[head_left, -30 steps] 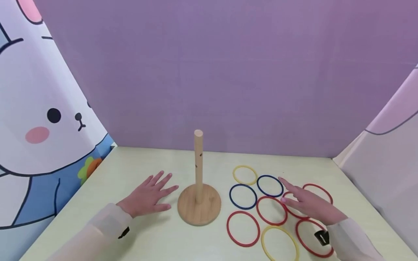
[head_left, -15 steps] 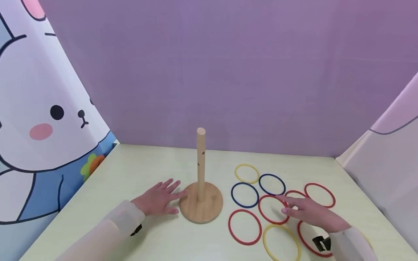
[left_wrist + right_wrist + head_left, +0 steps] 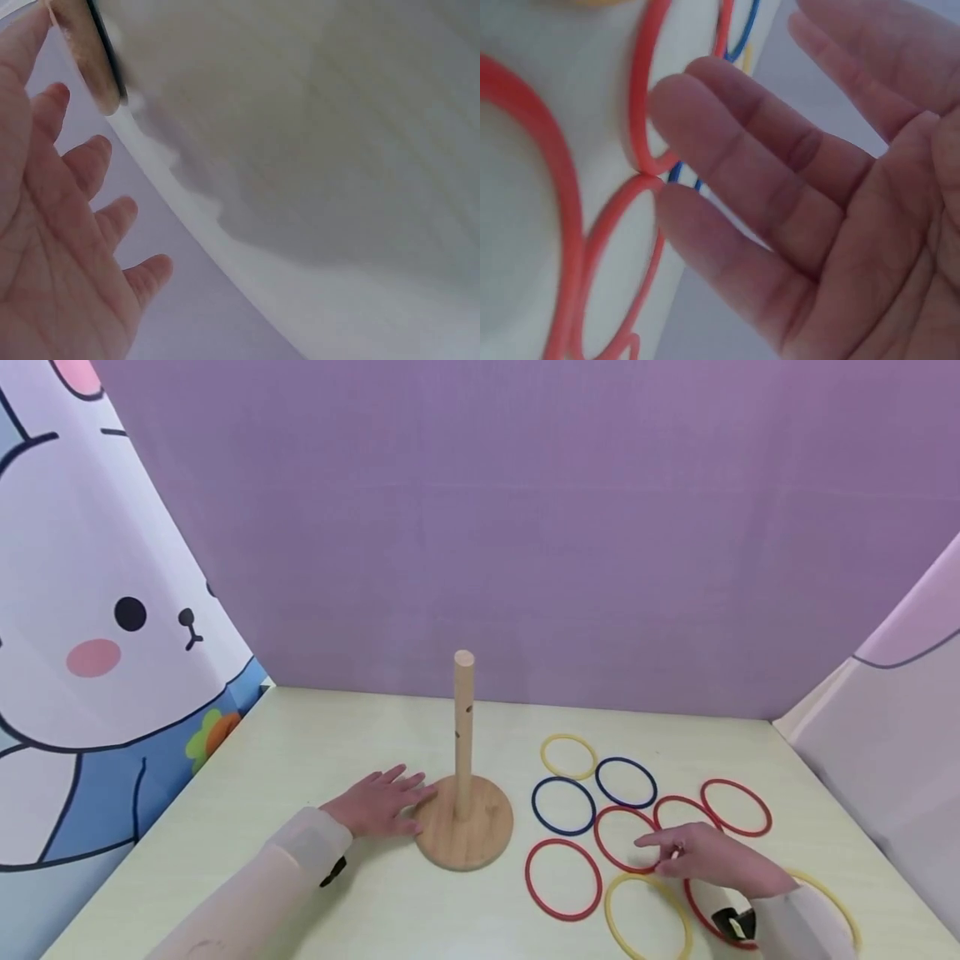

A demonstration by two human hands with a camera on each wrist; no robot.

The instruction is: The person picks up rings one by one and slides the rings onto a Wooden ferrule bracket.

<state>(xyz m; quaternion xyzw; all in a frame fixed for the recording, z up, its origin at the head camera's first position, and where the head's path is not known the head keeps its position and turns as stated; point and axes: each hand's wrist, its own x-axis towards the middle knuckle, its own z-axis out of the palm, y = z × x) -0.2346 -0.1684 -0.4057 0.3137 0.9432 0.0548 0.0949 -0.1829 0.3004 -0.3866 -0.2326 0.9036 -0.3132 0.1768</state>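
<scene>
A wooden post (image 3: 463, 735) stands upright on a round wooden base (image 3: 480, 842) in the middle of the table. My left hand (image 3: 381, 806) is at the base's left edge, fingers spread and thumb and fingertips right at the rim. In the left wrist view the base's edge (image 3: 88, 64) shows beside the thumb and forefinger. My right hand (image 3: 712, 858) hovers over the rings, palm down, forefinger pointing left over a red ring (image 3: 597, 833). Its fingers are loosely bent with nothing between them. In the right wrist view its fingertips overlap a red ring's rim (image 3: 639, 82).
More rings lie flat and close together: a blue ring (image 3: 626, 759), another blue ring (image 3: 534, 802), a yellow ring (image 3: 567, 737), a front yellow ring (image 3: 608, 910) and several red ones. A purple panel (image 3: 480, 527) stands at the back, with a cartoon-print cloth (image 3: 67, 568) on the left.
My left hand has moved right to the base's edge. My right hand has come down and nearer, from over the farther rings to the red ring in the middle, its fingers bending.
</scene>
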